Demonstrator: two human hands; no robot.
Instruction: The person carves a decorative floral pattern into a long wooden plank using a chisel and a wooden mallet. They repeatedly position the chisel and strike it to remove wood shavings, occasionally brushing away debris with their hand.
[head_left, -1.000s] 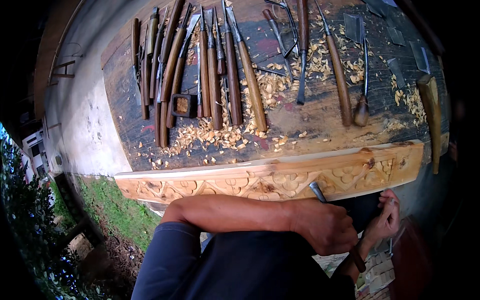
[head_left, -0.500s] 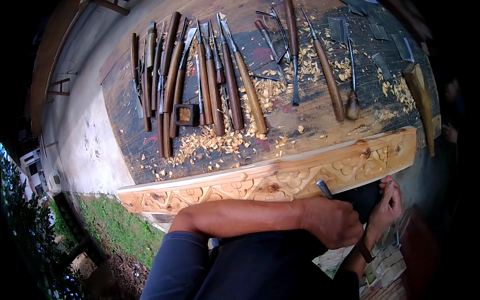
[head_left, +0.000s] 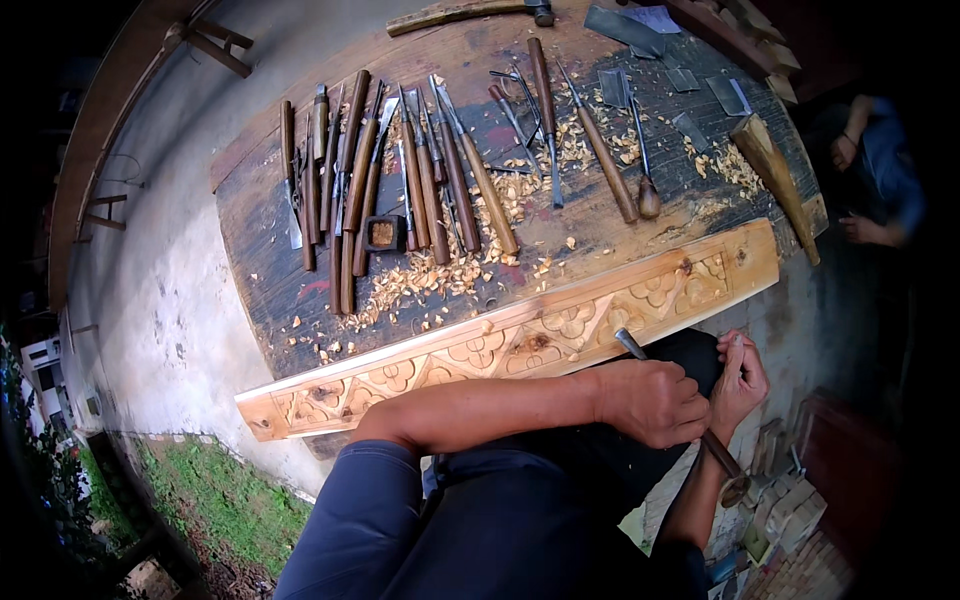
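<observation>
Workbench [head_left: 620, 245], dark-topped and scattered with tools, spreads before a seated carver. Along its near edge lies a long pale board [head_left: 525, 340], slanting up to the right, its face carved with a row of petalled flowers and zigzags. Bent at the elbow, the left forearm [head_left: 480, 412] reaches across the body below the board. The left hand [head_left: 655, 403], back upward, is clamped around a gouge [head_left: 722, 457], whose blade points up-left over the board's near edge; contact cannot be told. Just beside it, the right hand [head_left: 738, 380] rises from below, fingers curled toward the thumb; whether they grip anything cannot be told. Beyond lie wood-handled chisels [head_left: 487, 205] and curled shavings [head_left: 425, 283].
</observation>
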